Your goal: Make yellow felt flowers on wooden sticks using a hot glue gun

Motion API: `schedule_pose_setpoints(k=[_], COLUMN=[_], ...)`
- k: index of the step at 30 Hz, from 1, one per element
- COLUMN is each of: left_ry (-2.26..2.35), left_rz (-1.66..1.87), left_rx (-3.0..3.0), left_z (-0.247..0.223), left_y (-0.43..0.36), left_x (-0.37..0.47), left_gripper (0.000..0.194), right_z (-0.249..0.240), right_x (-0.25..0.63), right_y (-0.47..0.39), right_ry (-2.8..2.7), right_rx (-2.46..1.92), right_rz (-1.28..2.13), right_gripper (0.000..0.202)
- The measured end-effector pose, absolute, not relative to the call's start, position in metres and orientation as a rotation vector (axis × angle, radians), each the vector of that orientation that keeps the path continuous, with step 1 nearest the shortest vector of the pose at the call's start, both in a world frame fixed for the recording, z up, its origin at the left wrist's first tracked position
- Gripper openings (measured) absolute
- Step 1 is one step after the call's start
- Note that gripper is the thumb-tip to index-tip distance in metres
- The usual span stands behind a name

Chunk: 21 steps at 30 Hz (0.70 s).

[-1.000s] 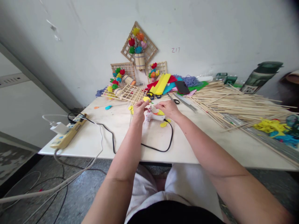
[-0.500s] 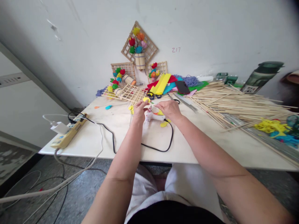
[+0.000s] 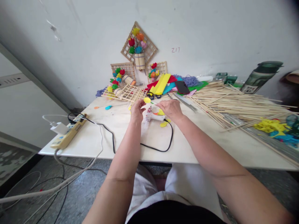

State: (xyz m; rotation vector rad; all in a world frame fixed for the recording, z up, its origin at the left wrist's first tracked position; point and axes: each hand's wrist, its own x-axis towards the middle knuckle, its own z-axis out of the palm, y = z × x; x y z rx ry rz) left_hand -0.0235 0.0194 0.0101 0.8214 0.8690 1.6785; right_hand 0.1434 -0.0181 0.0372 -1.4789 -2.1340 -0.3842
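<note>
My right hand (image 3: 171,108) is above the white table (image 3: 198,146), its fingertips pinched around a thin pale stick (image 3: 154,103) that points towards my left hand (image 3: 137,109). A round yellow piece (image 3: 147,100) sits at the left hand's fingertips, near the stick's tip; the view is small here, and I cannot tell whether those fingers grip it or only touch it. The left thumb is bent below it.

Between and just below my hands lies a white glue gun (image 3: 155,117), its black cord (image 3: 172,137) looping towards me and passing under my left forearm. Flat yellow pieces (image 3: 163,124) lie around the gun. Beyond my fingers are dark-handled scissors (image 3: 155,96), a folded yellow strip (image 3: 161,84) and a phone (image 3: 182,87). Wooden lattices (image 3: 135,92) with bright flowers (image 3: 114,83) are behind, to the left. A spread of wooden sticks (image 3: 221,102) covers the right side, and a power strip (image 3: 67,133) rests at the left edge.
</note>
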Motion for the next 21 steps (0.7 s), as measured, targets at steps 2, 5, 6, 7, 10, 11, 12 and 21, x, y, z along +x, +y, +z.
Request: schedule_pose_setpoints(k=[2, 5, 6, 7, 10, 11, 12, 21], left_ry=[0.869, 0.855, 0.847, 0.839, 0.828, 0.826, 0.822, 0.830], left_rz=[1.662, 1.580, 1.554, 1.537, 1.541, 1.549, 1.556, 1.630], left_rx=[0.825, 0.920, 0.959, 0.991, 1.033, 1.030, 1.023, 0.889], left_z=[0.0108, 0.0116, 0.0117, 0.0117, 0.0113, 0.0111, 0.0108, 0.0094], left_y=[0.0180, 0.0135, 0.0121, 0.0110, 0.0099, 0.0102, 0.0105, 0.0147], left_x=[-0.0227, -0.0194, -0.0183, -0.0174, -0.0162, -0.0162, -0.0162, -0.0190], left_gripper=[0.029, 0.030, 0.030, 0.029, 0.027, 0.026, 0.026, 0.027], right_z=[0.0362, 0.0348, 0.0344, 0.0340, 0.0334, 0.0334, 0.0335, 0.0345], right_x=[0.1436, 0.1425, 0.1420, 0.1416, 0.1409, 0.1408, 0.1408, 0.1398], right_y=[-0.0171, -0.0167, -0.0167, -0.0167, -0.0167, -0.0167, -0.0169, -0.0186], right_ry=[-2.129, -2.142, -2.145, -2.148, -2.152, -2.155, -2.159, -2.178], right_rx=[-1.471, -1.444, -1.437, -1.433, -1.434, -1.438, -1.443, -1.451], right_rz=[-0.380, -0.361, -0.357, -0.355, -0.360, -0.363, -0.366, -0.372], right_gripper=[0.045, 0.044, 0.044, 0.043, 0.041, 0.041, 0.041, 0.042])
